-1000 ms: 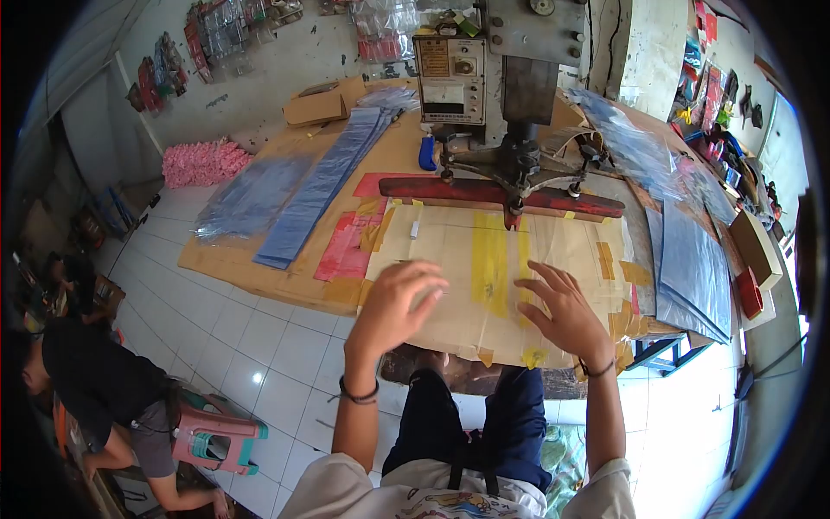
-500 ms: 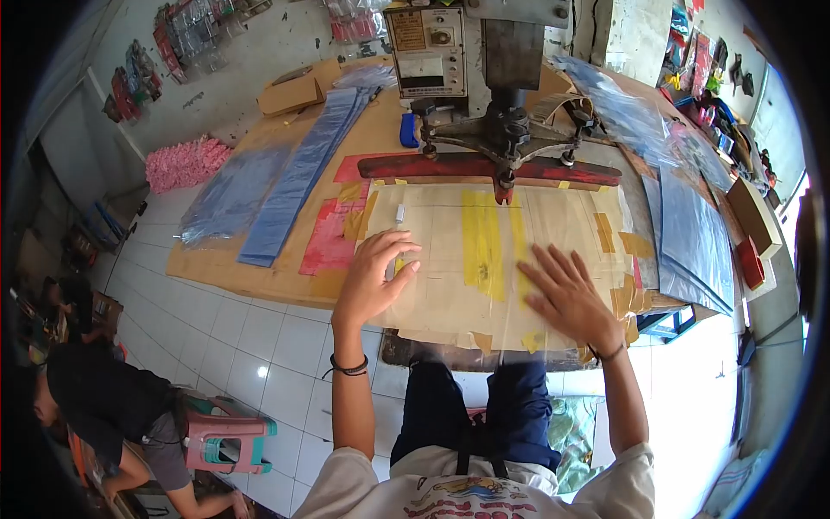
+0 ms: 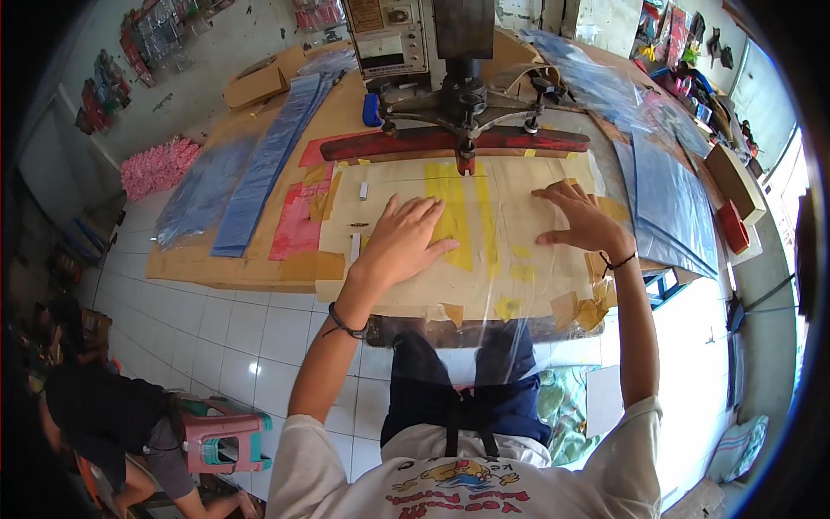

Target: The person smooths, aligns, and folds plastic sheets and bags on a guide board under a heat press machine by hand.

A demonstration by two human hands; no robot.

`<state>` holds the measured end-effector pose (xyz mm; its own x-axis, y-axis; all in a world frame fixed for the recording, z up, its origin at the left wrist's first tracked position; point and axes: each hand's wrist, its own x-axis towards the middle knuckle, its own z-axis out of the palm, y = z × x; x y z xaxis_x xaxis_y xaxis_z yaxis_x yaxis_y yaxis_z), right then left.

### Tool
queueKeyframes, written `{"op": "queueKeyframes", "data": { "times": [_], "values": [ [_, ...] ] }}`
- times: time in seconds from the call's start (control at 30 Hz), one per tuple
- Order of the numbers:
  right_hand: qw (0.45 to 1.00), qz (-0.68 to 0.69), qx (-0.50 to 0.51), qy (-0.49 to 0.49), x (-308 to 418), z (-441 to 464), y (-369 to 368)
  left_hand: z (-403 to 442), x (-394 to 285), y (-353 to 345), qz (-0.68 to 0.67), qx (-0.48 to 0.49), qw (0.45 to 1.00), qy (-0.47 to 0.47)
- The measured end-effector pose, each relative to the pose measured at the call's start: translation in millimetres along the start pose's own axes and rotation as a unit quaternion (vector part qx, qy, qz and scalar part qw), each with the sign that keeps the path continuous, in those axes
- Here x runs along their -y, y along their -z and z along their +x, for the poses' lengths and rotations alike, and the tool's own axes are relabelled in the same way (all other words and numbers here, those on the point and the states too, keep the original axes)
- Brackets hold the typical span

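Observation:
My left hand (image 3: 405, 240) rests with spread fingers on the left half of a taped, cream-coloured board (image 3: 510, 221). Over on the right side of that board is my right hand (image 3: 588, 221), thumb apart from the fingers, holding nothing I can see. A clear plastic sheet (image 3: 497, 350) lies across the board and hangs past its front edge above my lap. Yellow tape (image 3: 443, 186) runs down the board's middle. Two small white pieces, one a white tab (image 3: 364, 191), sit left of my left hand. Behind both hands, a long red-and-black press bar (image 3: 527, 140) crosses the board's back.
A control box (image 3: 386, 39) stands behind the press. Blue plastic sheets (image 3: 268, 169) lie at the left, and more blue sheets (image 3: 670, 199) at the right beside a cardboard box (image 3: 735, 182). A person (image 3: 108, 424) bends near a pink-and-green stool (image 3: 226, 437) at lower left.
My left hand has moved right and forward across the board, uncovering white pieces at its left. My right hand has shifted forward and toward the board's right edge. The whole view has tilted slightly.

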<state>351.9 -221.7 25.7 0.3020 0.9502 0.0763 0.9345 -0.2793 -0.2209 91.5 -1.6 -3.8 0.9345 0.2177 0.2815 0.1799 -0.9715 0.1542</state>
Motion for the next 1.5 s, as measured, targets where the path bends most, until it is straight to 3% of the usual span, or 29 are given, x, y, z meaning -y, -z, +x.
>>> {"op": "queueKeyframes", "data": {
  "times": [0.1, 0.2, 0.4, 0.5, 0.6, 0.7, 0.8, 0.9, 1.0, 1.1, 1.2, 1.3, 1.43, 1.5],
  "values": [
    [0.99, 0.029, 0.133, -0.034, 10, 6, 20, 9, -9, 11, -0.023, 0.05, 0.998, 0.025],
    [0.983, 0.021, 0.181, -0.015, 10, 9, 21, 15, -19, 28, -0.013, 0.113, 0.993, 0.029],
    [0.984, 0.022, 0.161, 0.074, 12, 11, 9, 30, -36, 15, -0.071, 0.131, 0.989, 0.006],
    [0.978, 0.042, 0.198, 0.042, 24, 6, 17, 37, -46, 7, -0.122, 0.157, 0.98, 0.012],
    [0.975, 0.02, 0.218, 0.049, 30, 1, 23, 33, -45, -11, -0.127, 0.058, 0.99, -0.022],
    [0.983, 0.037, 0.154, 0.093, 18, 3, 5, 39, -48, -8, -0.105, 0.106, 0.989, -0.017],
    [0.987, 0.117, 0.102, 0.049, 25, 2, -4, 46, -53, -5, -0.101, 0.145, 0.984, 0.0],
    [0.972, 0.132, 0.193, 0.013, 34, 9, 10, 52, -53, -8, -0.102, 0.153, 0.983, 0.004],
    [0.984, 0.045, 0.044, 0.168, 18, 8, -10, 54, -56, -1, -0.11, 0.124, 0.986, -0.032],
    [0.971, 0.195, 0.106, 0.084, 25, 2, 7, 51, -56, 12, -0.16, 0.113, 0.98, -0.021],
    [0.977, 0.198, 0.039, 0.071, 32, -12, 23, 44, -53, 31, -0.206, 0.122, 0.971, -0.004],
    [0.989, 0.129, -0.06, 0.047, 31, -18, 26, 36, -42, 36, -0.089, 0.024, 0.995, -0.041],
    [0.979, 0.05, -0.171, 0.097, 24, -26, 11, 18, -34, 19, 0.036, -0.09, 0.992, -0.086],
    [0.978, -0.003, -0.175, 0.112, 24, -39, 2, -1, -30, 9, 0.029, -0.059, 0.995, -0.078]
  ]
}}
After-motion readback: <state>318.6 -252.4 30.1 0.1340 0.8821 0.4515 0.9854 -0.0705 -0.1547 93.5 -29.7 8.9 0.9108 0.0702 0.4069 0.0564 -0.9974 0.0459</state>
